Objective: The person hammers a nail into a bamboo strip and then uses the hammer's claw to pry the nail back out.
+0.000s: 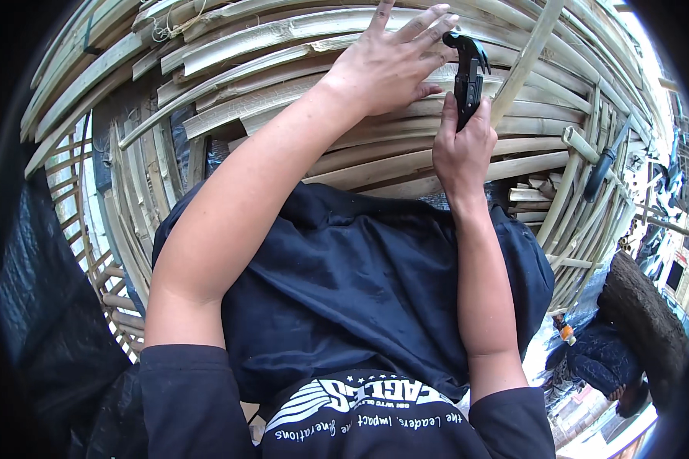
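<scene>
My left hand reaches over the split-bamboo slats with its fingers spread and nothing in its grasp. It appears to rest on the slats, though contact under the palm is hidden. Close by on the right, my right hand is closed around the handle of a black hammer multi-tool, whose head and claw point away from me. A pale bamboo pole slants just right of the tool. Dark cloth covers my lap.
A tool with a black handle is lodged among the bamboo strips at the right. Farther right, a person in dark clothes is beside a thick log. Black sheeting hangs at the left, near a bamboo lattice.
</scene>
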`<state>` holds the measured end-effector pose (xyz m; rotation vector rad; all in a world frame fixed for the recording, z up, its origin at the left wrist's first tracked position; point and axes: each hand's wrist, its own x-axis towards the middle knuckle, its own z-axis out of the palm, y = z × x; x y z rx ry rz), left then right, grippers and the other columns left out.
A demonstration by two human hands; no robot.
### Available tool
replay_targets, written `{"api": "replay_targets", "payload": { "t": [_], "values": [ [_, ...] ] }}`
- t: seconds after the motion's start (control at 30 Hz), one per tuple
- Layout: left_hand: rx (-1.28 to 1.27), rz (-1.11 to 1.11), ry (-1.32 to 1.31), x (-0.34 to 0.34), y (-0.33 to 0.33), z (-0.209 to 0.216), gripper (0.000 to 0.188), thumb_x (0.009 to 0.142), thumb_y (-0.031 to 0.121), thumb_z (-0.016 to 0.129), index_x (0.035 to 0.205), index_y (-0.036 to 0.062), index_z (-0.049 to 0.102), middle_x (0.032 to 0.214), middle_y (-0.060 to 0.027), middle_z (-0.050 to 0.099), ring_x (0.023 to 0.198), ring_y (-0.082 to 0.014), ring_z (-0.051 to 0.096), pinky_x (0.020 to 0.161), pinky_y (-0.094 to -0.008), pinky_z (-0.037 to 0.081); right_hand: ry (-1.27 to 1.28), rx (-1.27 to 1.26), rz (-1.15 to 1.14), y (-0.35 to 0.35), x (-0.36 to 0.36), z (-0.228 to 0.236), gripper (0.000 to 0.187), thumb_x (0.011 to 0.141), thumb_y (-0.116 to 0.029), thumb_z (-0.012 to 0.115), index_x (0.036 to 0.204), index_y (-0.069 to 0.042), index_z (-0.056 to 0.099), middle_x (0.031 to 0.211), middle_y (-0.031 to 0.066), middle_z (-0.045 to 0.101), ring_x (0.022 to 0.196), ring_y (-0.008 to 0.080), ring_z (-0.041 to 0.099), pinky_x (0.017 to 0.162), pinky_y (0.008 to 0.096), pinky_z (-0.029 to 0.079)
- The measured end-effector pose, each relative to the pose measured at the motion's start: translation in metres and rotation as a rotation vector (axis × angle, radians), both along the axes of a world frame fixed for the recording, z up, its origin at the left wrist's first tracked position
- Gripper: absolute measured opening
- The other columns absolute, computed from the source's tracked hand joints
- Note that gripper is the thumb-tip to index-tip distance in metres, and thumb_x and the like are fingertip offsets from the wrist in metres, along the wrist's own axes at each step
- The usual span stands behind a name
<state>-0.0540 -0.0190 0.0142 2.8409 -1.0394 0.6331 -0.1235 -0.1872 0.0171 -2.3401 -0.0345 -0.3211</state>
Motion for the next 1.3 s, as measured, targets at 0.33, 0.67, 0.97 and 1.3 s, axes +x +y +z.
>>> {"api": "replay_targets", "payload": {
  "t": [0.33, 0.67, 0.97, 1.3],
  "values": [
    [0.043, -0.016, -0.05, 0.018, -0.001, -0.014, 0.067, 0.102, 0.053, 0.046, 0.151, 0.0063, 0.048, 0.166, -0.0108, 0.035, 0.158, -0.0242, 0.02, 0.12, -0.0738, -0.007, 0.016, 0.026, -0.012, 0.001, 0.0, 0.002, 0.024, 0.102, -0.02, 0.063, 0.106, 0.002, 0.054, 0.077, 0.0255, 0.067, 0.076, 0.0488, 0.067, 0.063, 0.0522, 0.048],
    [-0.171, -0.127, -0.016, 0.029, 0.002, -0.022, 0.061, 0.102, 0.049, 0.048, 0.145, 0.0064, 0.055, 0.155, -0.0098, 0.048, 0.155, -0.0263, 0.029, 0.126, -0.0643, 0.002, -0.141, -0.033, -0.011, -0.007, -0.007, 0.022, 0.024, 0.103, -0.02, 0.064, 0.107, 0.001, 0.054, 0.073, 0.0214, 0.065, 0.065, 0.0422, 0.066, 0.06, 0.0458, 0.049],
    [-0.128, -0.119, 0.045, 0.026, 0.002, -0.019, 0.06, 0.099, 0.05, 0.053, 0.141, 0.0067, 0.059, 0.153, -0.0132, 0.049, 0.152, -0.0284, 0.033, 0.127, -0.0619, 0.008, -0.184, -0.086, 0.045, -0.01, -0.006, 0.017, 0.026, 0.101, -0.02, 0.066, 0.114, 0.0, 0.055, 0.079, 0.0216, 0.067, 0.07, 0.0418, 0.068, 0.064, 0.0465, 0.051],
    [-0.228, -0.142, 0.038, 0.027, 0.001, -0.024, 0.06, 0.096, 0.05, 0.058, 0.136, 0.005, 0.063, 0.152, -0.0147, 0.052, 0.15, -0.0272, 0.039, 0.127, -0.0611, 0.007, -0.11, -0.307, 0.07, -0.005, 0.001, 0.019, 0.029, 0.1, -0.016, 0.066, 0.12, -0.001, 0.054, 0.084, 0.0224, 0.07, 0.076, 0.0438, 0.07, 0.065, 0.0475, 0.054]
  ]
}}
